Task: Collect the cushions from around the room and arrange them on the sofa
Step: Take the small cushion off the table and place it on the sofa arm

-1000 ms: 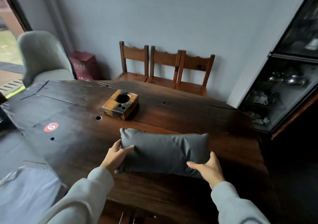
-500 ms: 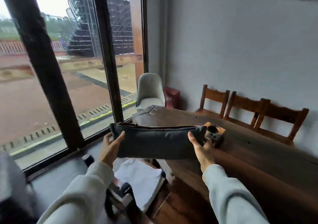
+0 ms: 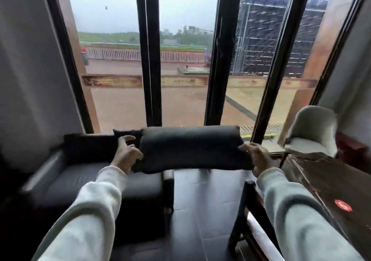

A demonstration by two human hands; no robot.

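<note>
Left hand (image 3: 126, 154) and right hand (image 3: 258, 157) grip opposite ends of the grey cushion (image 3: 190, 148). It hangs in the air above the floor, beside the dark sofa (image 3: 84, 180). A darker cushion, blurred, appears to lean on the sofa back (image 3: 90, 146).

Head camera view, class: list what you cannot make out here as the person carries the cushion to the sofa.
- Sofa: left end cut off by the frame edge and motion-blurred.
- Dark cushions on sofa: number unclear; left hand and held cushion cover part.
- Right hand: fingers hidden behind the cushion.
- Red sticker on table: print blurred.
</note>
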